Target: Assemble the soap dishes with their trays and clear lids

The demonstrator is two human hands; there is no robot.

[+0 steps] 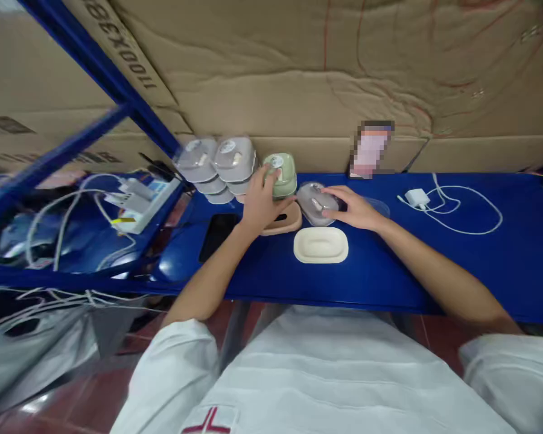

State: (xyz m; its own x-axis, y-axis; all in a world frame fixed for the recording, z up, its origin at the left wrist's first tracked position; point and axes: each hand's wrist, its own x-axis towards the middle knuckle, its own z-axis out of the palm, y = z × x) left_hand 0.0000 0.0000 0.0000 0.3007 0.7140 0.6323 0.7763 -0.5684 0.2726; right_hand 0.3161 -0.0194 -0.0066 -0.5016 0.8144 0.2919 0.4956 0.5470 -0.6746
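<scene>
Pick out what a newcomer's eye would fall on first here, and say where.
The cream dish stands out first, bright on the blue table in front of the person. Just beyond it, the right hand touches a grey container, while the left hand is at a green container. Further left, stacked grey containers stand before the cardboard.

The head camera looks forward and down from the person's own height over the table (366,268), with the white shirt (335,367) near below at six o'clock and the cardboard (271,90) closing the far side at twelve. Its one wide view reaches from the blue frame (93,66) at ten o'clock to the charger (417,198) at three, with the grey container (314,208) near the centre.
</scene>
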